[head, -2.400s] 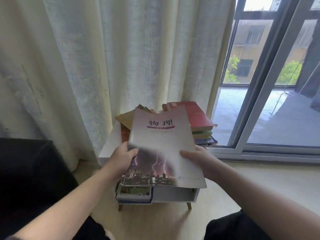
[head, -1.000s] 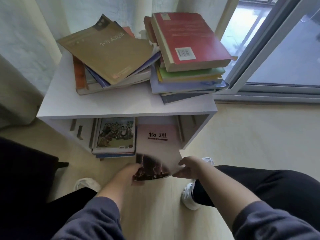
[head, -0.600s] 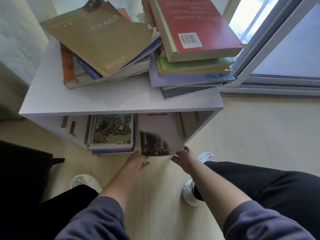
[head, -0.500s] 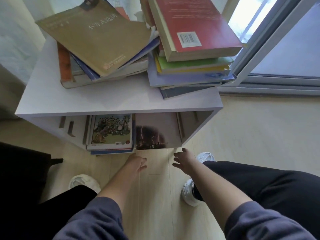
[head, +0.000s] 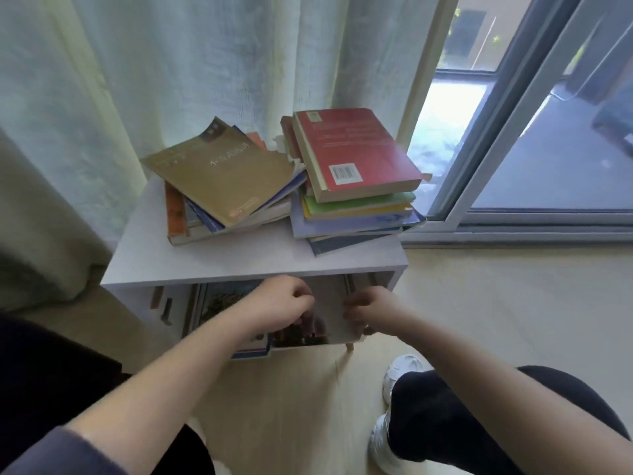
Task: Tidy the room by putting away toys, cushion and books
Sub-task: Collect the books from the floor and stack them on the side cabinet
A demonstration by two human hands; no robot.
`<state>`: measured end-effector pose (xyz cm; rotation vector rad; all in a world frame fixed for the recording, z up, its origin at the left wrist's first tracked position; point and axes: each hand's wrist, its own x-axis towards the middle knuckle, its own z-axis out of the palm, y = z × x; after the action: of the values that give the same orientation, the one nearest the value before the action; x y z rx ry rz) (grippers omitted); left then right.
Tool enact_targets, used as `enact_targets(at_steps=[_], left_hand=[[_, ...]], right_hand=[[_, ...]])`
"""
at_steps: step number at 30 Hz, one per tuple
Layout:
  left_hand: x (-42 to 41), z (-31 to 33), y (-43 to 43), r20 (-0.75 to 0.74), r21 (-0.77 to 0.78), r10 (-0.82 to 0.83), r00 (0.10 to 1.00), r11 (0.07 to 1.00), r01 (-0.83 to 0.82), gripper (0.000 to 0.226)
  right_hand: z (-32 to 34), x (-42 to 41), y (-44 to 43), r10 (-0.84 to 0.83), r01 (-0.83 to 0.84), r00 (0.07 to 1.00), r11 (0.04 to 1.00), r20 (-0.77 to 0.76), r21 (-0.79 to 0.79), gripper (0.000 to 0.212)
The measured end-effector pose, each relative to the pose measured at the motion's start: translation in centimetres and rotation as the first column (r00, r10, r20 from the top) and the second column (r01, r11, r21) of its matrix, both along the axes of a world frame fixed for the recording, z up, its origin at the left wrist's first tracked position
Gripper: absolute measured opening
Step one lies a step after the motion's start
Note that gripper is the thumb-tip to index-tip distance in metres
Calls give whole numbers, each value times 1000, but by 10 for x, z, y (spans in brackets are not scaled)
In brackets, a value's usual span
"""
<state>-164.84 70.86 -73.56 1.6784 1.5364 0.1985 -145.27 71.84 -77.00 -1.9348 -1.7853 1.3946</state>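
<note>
Pale curtains (head: pixel 205 63) back a low white cabinet (head: pixel 239 265). Both forearms reach into its lower compartment, where left hand (head: pixel 281 303) and right hand (head: pixel 371 311) curl their fingers on the side edges of one pale book (head: pixel 329 296) (lying flat inside). Two book stacks (head: pixel 352 214) sit on top, under a tan book (head: pixel 219 176) and a red book (head: pixel 356 149).

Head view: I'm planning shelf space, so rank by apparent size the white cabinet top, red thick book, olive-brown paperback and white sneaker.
1. White cabinet top.
2. Olive-brown paperback and red thick book: too alike to rank.
3. White sneaker, smallest, though partly hidden behind the leg.
</note>
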Motion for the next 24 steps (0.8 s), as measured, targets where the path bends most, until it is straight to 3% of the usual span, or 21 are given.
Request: enact_targets(at_steps=[4, 8, 12, 15, 18, 20, 24], left_hand=[[12, 55, 1, 24, 244, 24, 999, 969, -29, 14], [20, 80, 18, -6, 519, 138, 990, 847, -115, 9], [43, 93, 52, -150, 725, 118, 982, 688, 28, 10], [64, 92, 85, -326, 751, 103, 940, 633, 191, 40], [86, 89, 110, -548, 652, 100, 830, 673, 350, 71], [98, 86, 121, -617, 580, 86, 782, 721, 378, 84], [113, 73, 135, -665, 533, 115, 738, 765, 361, 93]], right_hand=[[56, 9, -3, 44, -40, 987, 999, -154, 28, 21], [91, 22, 18, -101, 166, 936, 971, -337, 170, 13], [106, 44, 58, -339, 498, 861, 717, -380, 488, 9], [103, 56, 80, -424, 627, 775, 608, -469, 487, 17], [95, 63, 94, -448, 664, 707, 687, -547, 295, 30], [91, 65, 100, -460, 659, 667, 731, -585, 177, 32], [90, 69, 108, -452, 667, 645, 726, -617, 166, 26]])
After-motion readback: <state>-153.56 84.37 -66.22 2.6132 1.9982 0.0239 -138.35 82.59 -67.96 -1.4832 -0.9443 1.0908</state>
